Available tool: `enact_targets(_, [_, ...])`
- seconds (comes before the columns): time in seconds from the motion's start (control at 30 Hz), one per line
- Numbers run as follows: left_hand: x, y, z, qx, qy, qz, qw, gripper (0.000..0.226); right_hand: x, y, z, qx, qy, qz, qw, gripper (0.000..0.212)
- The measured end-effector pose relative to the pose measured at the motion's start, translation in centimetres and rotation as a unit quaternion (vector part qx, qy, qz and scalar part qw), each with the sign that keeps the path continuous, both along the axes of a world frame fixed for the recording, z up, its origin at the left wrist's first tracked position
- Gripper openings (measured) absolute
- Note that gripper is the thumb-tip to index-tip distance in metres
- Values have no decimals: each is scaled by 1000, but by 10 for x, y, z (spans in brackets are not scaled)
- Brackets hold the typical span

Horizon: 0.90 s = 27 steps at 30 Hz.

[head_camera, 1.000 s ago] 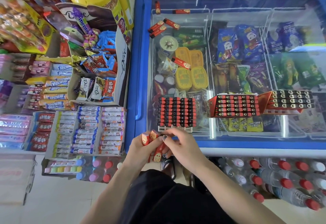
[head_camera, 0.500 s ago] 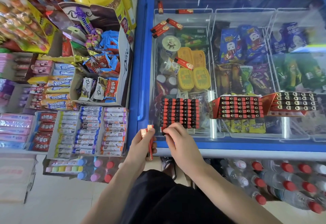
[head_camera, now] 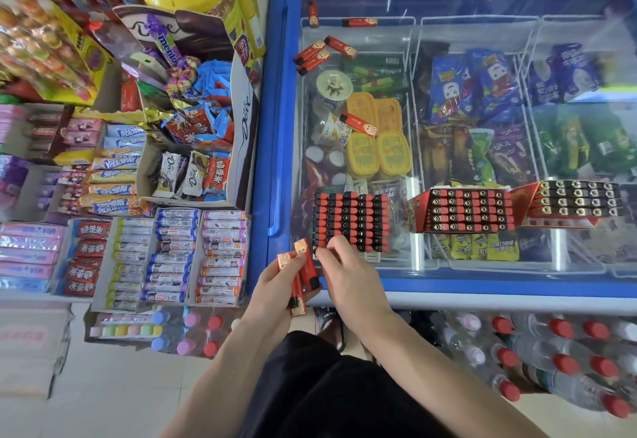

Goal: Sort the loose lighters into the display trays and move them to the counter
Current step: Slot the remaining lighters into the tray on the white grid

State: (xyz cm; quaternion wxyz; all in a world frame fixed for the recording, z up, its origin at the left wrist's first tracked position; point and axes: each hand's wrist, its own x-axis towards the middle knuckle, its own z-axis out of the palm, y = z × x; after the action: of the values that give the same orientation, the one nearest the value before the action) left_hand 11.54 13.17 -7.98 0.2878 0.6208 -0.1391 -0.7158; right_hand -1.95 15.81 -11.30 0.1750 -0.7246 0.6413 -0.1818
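My left hand (head_camera: 275,286) grips a small bunch of red lighters (head_camera: 300,275) at the freezer's near left corner. My right hand (head_camera: 348,275) is beside it, fingertips curled at the near edge of a tray of red lighters (head_camera: 351,220) on the glass lid; whether they pinch a lighter is hidden. Two more filled trays, one red (head_camera: 465,210) and one red with black lighters (head_camera: 579,200), sit to the right. Several loose red lighters lie on the glass farther back: a cluster (head_camera: 317,53), one (head_camera: 358,124) mid-lid, and two (head_camera: 358,22) near the far edge.
The blue-framed freezer (head_camera: 272,127) with its sliding glass lid holds ice creams below. Snack and candy boxes (head_camera: 179,251) crowd the shelf on the left. Packs of red-capped water bottles (head_camera: 551,351) stand on the floor at the right. Dark trousers fill the lower middle.
My right hand went from the left hand's bunch to the tray's near edge and stays there. My left hand rose beside it, and two lighter ends now stick up from it.
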Motion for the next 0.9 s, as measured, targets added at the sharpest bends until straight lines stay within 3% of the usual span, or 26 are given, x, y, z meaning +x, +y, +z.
enact_targets(0.13, [1, -1, -1, -3, -23, -18, 1000, 22, 3, -2, 2, -8, -49, -49, 998, 25])
enact_targets(0.3, [5, 1, -3, -18, -13, -26, 999, 19, 0, 8, 22, 25, -230, -153, 961, 12])
enact_targets(0.4, [0, 2, 0, -20, 7, -12, 1000, 15, -1, 12, 35, 118, -341, -200, 911, 5])
enact_targets(0.47, [-2, 4, -2, -19, 2, -13, 1000, 14, -1, 14, 39, 174, -413, -243, 860, 12])
enact_targets(0.53, [-2, 4, -3, -20, -7, -25, 999, 13, -2, 15, 42, 202, -477, -278, 809, 19])
enact_targets(0.6, [-3, 4, -3, -23, -18, -31, 999, 18, -9, 17, 45, 199, -498, -302, 788, 20])
enact_targets(0.73, [-5, 0, -2, -21, -10, 4, 1000, 16, -30, 26, 41, 167, -452, -324, 814, 22])
enact_targets(0.9, [-5, 1, -3, 0, -10, 14, 1000, 29, -43, 26, 25, 60, -253, -217, 941, 20])
